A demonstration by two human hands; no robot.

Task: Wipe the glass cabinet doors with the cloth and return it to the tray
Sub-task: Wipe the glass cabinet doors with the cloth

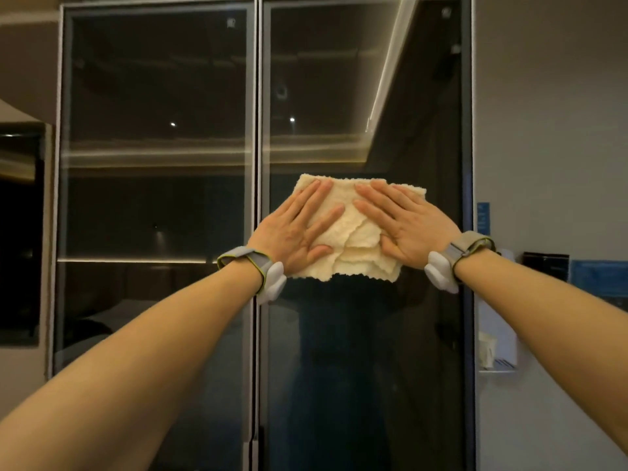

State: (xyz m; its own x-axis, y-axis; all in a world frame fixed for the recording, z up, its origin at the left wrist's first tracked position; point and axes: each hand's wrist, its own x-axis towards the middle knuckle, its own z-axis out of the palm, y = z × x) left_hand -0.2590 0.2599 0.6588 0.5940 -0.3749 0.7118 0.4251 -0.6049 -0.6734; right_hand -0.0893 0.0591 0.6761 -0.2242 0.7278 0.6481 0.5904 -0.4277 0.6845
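Head view: left hand (299,229) and right hand (406,226) lie flat, fingers spread, grip apart, pressing the cream cloth (353,232) against the right glass cabinet door (367,96).

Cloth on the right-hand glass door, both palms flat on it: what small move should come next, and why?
Probably slide the cloth straight down the right door, keeping both palms pressed. The left hand and right hand hold it flat against the glass about mid-height, and a long stretch of pane lies below it. Which parts are already wiped cannot be told.
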